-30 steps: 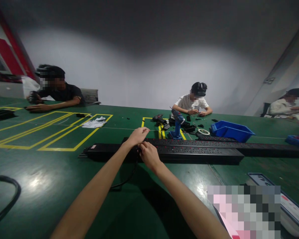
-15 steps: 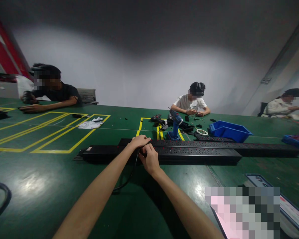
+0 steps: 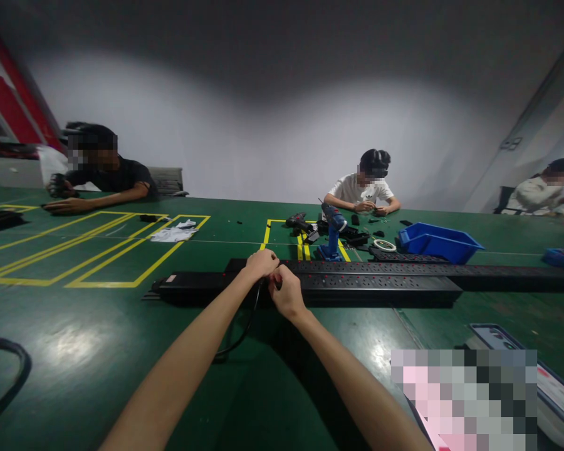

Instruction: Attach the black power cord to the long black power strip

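Note:
Both my hands meet over a long black power strip [image 3: 376,291] with rows of sockets and small red marks, lying across the green table. My left hand [image 3: 262,264] is closed, palm down, its fingertips bent against the right hand's. My right hand [image 3: 286,291] is closed beside it, fingers curled in a pinch around a small dark part, likely the end of the cable. From between the hands a black cable [image 3: 250,322] hangs down and curves left onto the table. What the left fingertips hold is hidden. Behind lies a second power strip [image 3: 493,275], parallel to the first.
Behind the strips stand a blue cordless drill [image 3: 331,235], a roll of tape [image 3: 382,245] and a blue bin [image 3: 439,243]. White papers [image 3: 173,232] lie left. A thick black cable [image 3: 21,369] loops at lower left; a tray [image 3: 554,388] sits at lower right. Several people sit opposite.
The view has shifted slightly, moving the scene a little to the right. My hands stay together at the strip, with the right fingers turned a little and a dark part now showing in them.

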The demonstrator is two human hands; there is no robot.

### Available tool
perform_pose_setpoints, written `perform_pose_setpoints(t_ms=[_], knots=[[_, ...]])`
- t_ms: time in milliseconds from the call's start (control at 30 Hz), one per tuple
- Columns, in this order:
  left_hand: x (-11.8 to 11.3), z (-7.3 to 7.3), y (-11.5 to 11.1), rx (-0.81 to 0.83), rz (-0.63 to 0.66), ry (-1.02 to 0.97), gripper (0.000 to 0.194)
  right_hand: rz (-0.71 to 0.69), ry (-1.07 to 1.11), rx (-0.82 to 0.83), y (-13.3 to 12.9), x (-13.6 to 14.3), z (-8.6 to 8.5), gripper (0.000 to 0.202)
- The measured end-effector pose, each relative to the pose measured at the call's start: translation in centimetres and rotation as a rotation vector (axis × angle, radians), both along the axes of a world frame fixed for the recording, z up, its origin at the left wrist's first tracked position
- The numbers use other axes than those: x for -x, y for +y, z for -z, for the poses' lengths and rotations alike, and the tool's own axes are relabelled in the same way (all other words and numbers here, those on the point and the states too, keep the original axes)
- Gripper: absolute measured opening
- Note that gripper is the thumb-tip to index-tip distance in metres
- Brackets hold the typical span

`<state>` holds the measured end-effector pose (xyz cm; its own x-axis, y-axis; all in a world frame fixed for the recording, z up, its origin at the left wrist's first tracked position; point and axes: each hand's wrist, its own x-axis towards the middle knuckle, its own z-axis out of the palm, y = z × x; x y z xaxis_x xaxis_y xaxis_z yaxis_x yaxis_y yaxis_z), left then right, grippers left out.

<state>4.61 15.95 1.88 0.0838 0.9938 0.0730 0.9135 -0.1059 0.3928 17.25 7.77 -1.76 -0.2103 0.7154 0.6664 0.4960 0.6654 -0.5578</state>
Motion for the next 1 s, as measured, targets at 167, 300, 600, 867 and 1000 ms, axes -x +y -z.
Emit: perform_pose_setpoints(t_ms=[167,300,600,867,1000], knots=[[-0.1,0.0,-0.3,-0.004,-0.024,0.018,0.032,0.016,0.182,0.027,1.0,-0.3,-1.9,0.019],[-0.3,0.2,-0.4,-0.021,-0.041,0.038,0.030,0.075,0.360,0.085,2.1,-0.2,-3.6,0.021],[-0.2,0.2,-0.4,-0.032,-0.040,0.045,0.030,0.014,0.314,0.091,1.6,0.3,-4.0,0.025],[-0.4,0.3,0.0,-0.017,-0.077,0.055,0.030,-0.001,-0.283,-0.050,-2.3,-0.7,-1.3,0.032],[-0.4,0.6,0.4,-0.010,-0.102,0.077,0.041,-0.011,-0.294,-0.116,-2.6,0.1,0.2,0.035]])
